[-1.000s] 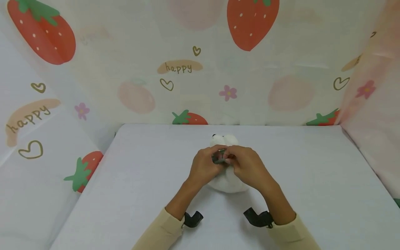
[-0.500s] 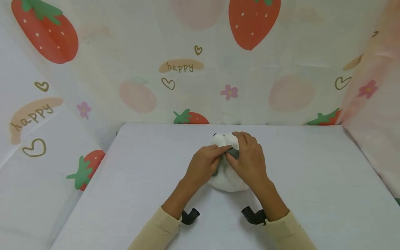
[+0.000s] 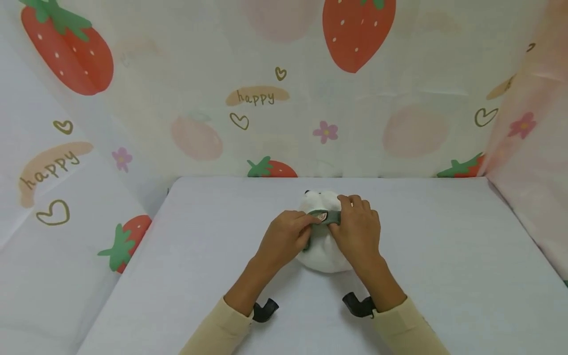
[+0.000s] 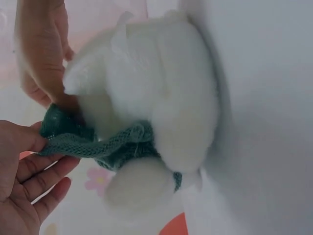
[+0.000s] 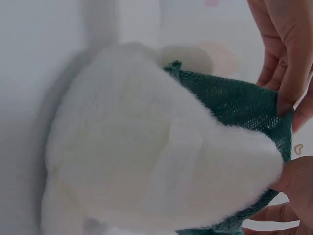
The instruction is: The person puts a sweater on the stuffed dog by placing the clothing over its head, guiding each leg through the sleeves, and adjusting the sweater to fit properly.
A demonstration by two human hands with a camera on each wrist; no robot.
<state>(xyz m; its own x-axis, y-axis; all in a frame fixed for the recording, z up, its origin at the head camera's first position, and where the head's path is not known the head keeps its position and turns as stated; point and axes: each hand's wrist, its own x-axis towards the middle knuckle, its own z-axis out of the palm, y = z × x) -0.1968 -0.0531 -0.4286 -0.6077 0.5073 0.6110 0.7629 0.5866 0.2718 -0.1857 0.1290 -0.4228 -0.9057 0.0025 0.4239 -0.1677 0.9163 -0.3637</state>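
A white plush toy (image 3: 326, 259) sits upright on the table, a dark nose at its head. Around its upper body is a green knitted garment (image 3: 335, 217) with a small patterned patch (image 3: 322, 216) at the front. My left hand (image 3: 286, 234) pinches the garment's edge, pulling a knitted band (image 4: 93, 147) taut away from the toy in the left wrist view. On the other side, my right hand (image 3: 358, 229) holds the garment's edge with the thumb at the band and the fingers beside the toy's head. The toy hides part of the knit in the right wrist view.
The white tabletop (image 3: 213, 236) extends around the toy. Behind it stands a cloth backdrop (image 3: 364, 143) printed with strawberries, hearts and flowers. Similar cloth hangs at both sides. Black wrist-camera mounts (image 3: 357, 304) stick out near the cuffs.
Both hands were close together over the garment. The right hand has moved right beside the toy's head, so the green band and its patch now show stretched between the hands.
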